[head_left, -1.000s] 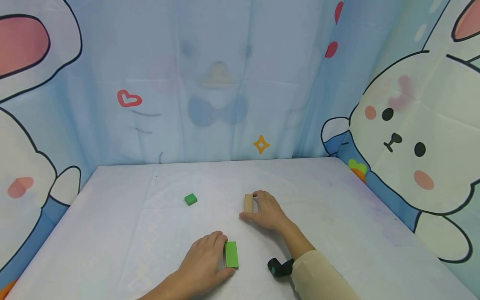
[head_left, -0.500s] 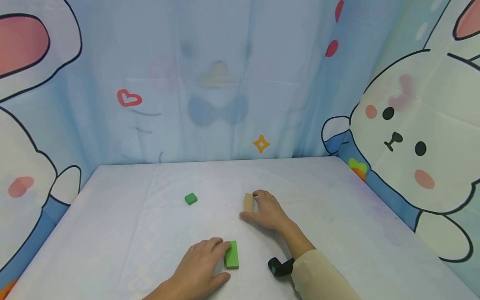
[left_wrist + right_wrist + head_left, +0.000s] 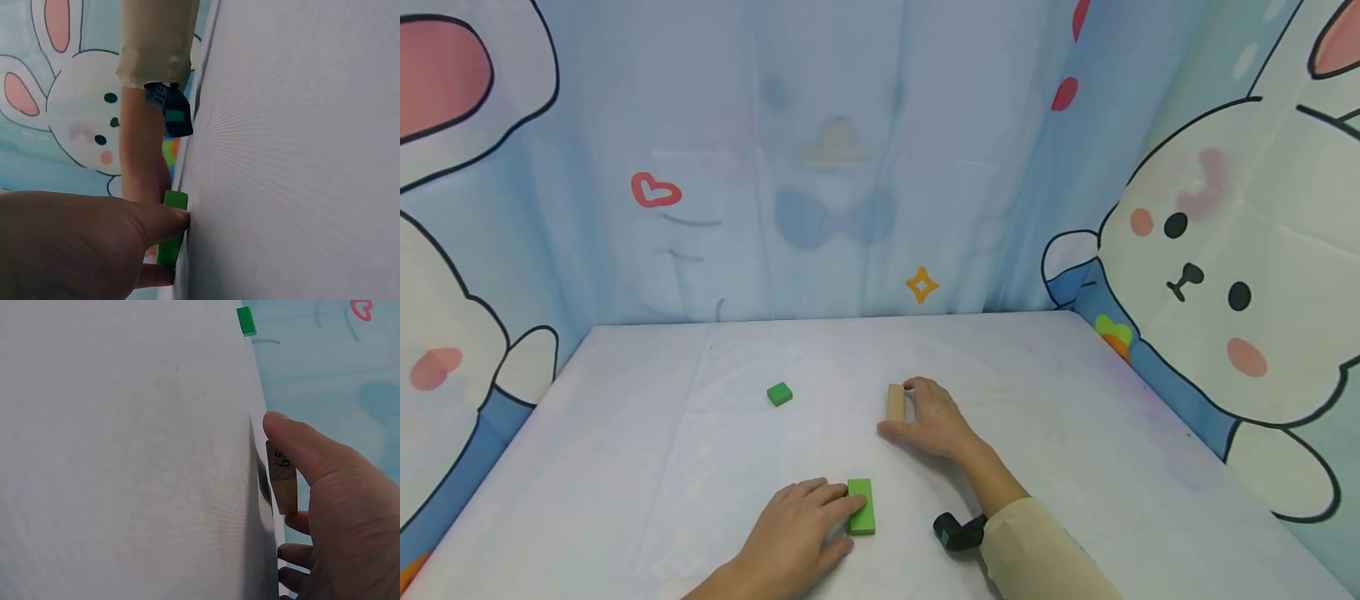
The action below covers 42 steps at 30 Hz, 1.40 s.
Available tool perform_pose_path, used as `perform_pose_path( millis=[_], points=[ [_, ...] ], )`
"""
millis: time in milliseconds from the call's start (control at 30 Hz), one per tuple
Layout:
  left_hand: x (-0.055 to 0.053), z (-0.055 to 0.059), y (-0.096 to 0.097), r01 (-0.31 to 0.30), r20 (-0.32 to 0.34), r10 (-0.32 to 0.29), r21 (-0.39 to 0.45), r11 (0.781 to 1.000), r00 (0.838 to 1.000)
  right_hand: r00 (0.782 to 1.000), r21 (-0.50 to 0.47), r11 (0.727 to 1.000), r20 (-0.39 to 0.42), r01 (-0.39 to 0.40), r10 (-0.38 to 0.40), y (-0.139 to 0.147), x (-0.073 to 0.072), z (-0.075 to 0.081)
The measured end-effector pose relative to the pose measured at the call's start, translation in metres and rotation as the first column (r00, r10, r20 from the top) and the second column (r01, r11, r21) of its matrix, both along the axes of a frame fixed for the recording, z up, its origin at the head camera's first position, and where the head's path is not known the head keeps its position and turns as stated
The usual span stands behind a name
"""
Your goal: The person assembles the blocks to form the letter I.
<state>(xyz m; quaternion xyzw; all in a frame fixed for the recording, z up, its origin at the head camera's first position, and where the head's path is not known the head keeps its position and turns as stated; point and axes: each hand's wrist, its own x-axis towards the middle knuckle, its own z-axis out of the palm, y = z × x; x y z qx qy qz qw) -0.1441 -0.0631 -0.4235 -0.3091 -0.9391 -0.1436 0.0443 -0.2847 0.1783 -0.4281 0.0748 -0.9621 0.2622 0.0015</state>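
A bright green block lies flat on the white table near its front. My left hand is beside it, index finger stretched over its top, the thumb apart from its near end. In the left wrist view, the thumb covers part of the green block. Farther back, my right hand pinches a plain wooden block by its two ends, between thumb and fingers. The right wrist view shows dark marks like digits on the wooden block, which the thumb partly hides.
A small darker green block sits on the white table, left of the wooden block. A black device is at the right wrist, by the beige sleeve. Rabbit-print curtains stand behind the table and at its sides.
My left hand has let go of the bright green block's ends: its thumb has moved away and its index finger has come onto the top. The right hand stays on the wooden block.
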Motion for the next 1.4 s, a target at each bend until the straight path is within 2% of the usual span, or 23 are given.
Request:
perform_pose_path(
  millis=[233,700,1067,1400],
  points=[
    [0.001,-0.003,-0.001,-0.004,-0.05,0.005,0.021,1.0,0.999,1.0,0.004,1.0,-0.002,-0.003,0.003,-0.002,0.0,0.001],
    [0.0,-0.003,-0.001,-0.011,-0.074,0.013,0.03,0.999,0.997,1.0,0.007,1.0,-0.014,-0.012,0.012,-0.005,0.004,0.003],
    [-0.002,-0.003,0.0,-0.012,-0.043,0.013,0.022,1.0,0.999,1.0,0.021,1.0,-0.018,-0.022,0.022,-0.009,0.012,0.005],
    [-0.001,-0.002,0.001,-0.014,-0.04,0.015,0.026,1.0,0.999,0.999,0.012,0.999,-0.026,-0.04,0.04,-0.01,0.015,0.007]
  ],
)
